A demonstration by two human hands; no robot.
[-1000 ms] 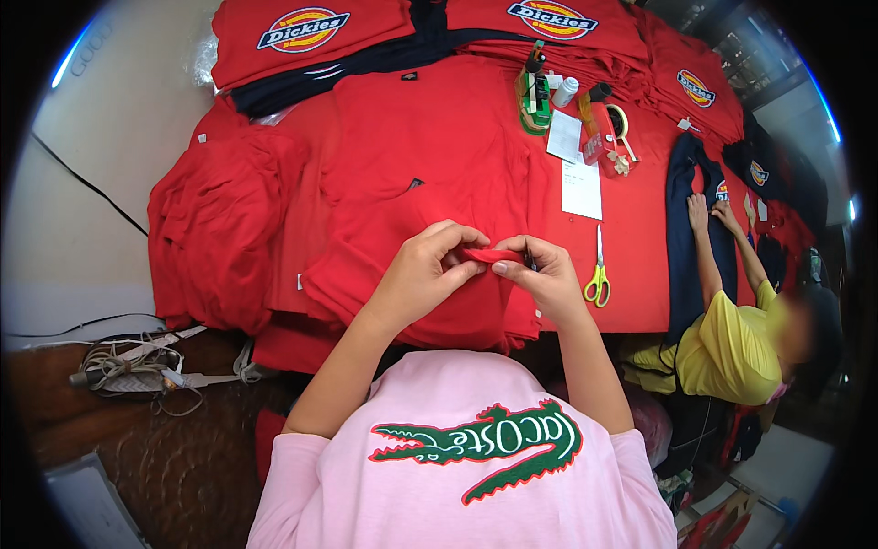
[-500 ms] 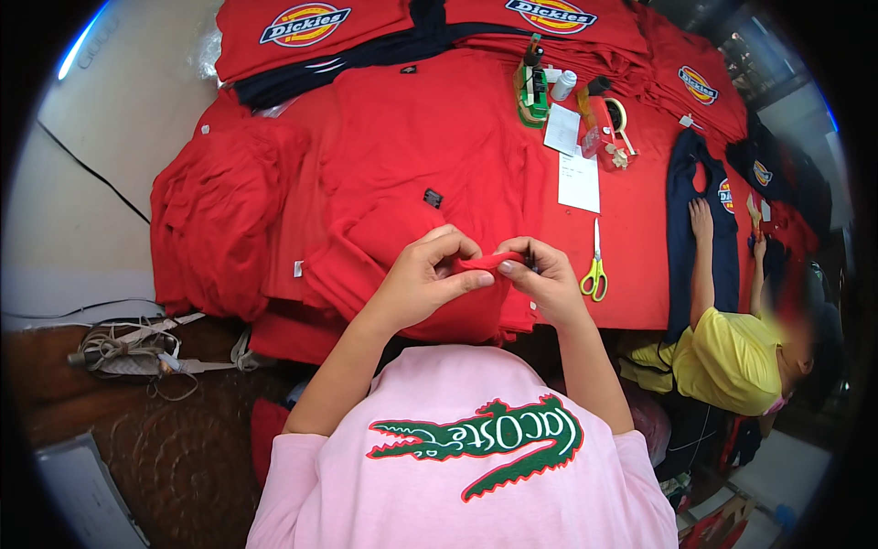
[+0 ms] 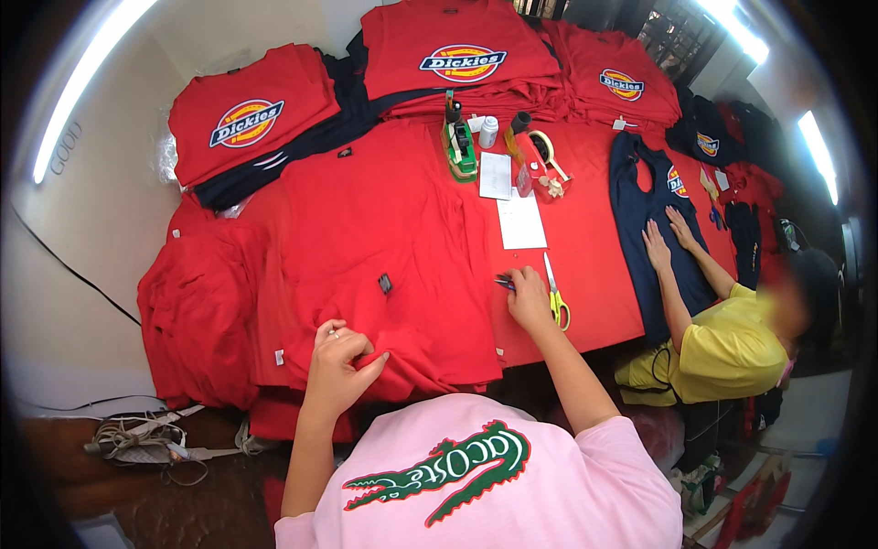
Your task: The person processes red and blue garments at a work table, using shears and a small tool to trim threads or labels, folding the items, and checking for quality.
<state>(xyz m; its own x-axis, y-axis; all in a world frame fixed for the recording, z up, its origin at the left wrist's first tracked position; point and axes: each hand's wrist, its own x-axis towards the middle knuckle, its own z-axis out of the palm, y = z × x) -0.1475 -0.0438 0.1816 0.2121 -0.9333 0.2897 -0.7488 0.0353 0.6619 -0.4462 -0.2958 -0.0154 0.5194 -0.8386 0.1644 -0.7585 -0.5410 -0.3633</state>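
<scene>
Pinching cloth: left hand [image 3: 337, 368], one, a ring on one finger; thumb and forefinger look closed on a small fold of the red garment [image 3: 393, 210], the remaining fingers curled inward. Gripping: right hand [image 3: 530, 297], one, its fingers closed round a small dark tool [image 3: 504, 282], perhaps thread snips, the tip pointing leftward; whether its blades are parted I cannot tell from where I stand.

Red garment, one: spread on the worktop [image 3: 594, 265] in front of the person, its near part bunched round the left hand; a dark label [image 3: 385, 283] shows on it, just beyond that hand and to its right.

Scissors [image 3: 560, 309], one pair: yellow-green handles, just beside the right hand, blades pointing away from the person.

White sheet [image 3: 522, 224], one: flat, beyond the right hand.

Navy garment [image 3: 645, 240], one: under a co-worker's hands, well apart on the right.

Handling notes, my judgement: keep the pinch small and the cloth lightly taut, so its edge stays readable; smooth the bunched folds before working close; bring the tool in level, its tip clear of the layers beneath and of the left thumb; mind the wrist near the scissors.
</scene>
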